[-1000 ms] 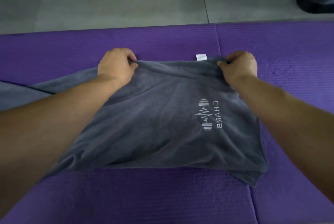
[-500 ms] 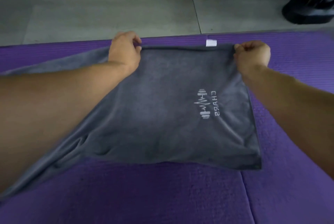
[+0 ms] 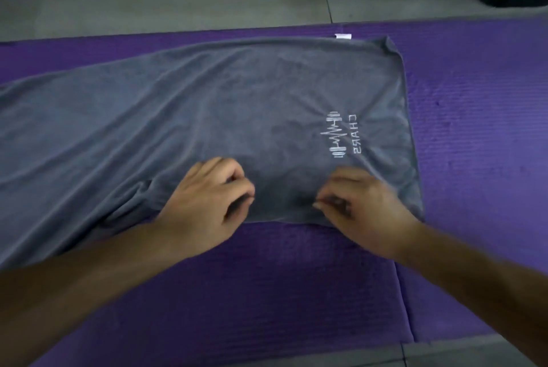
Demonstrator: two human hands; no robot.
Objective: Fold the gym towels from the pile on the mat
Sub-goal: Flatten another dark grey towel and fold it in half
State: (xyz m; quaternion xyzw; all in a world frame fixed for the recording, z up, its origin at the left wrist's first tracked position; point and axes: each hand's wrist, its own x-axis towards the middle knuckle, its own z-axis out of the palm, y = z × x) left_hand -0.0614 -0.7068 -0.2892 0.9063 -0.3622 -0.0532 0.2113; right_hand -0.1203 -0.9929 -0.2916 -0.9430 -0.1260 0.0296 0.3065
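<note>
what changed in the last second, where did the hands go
Both hands let go of the far edge of the towel, now lying flat on the mat, and drew back to its near edge. The left hand and right hand rest curled on the cloth there; whether they grip is unclear. Logo still up, mat unmoved.

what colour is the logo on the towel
The logo is white, stitched on the grey towel; clearest in the head view.

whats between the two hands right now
Only a bare stretch of the grey towel, near its near edge, lies between the left hand and the right hand, as the head view shows.
</note>
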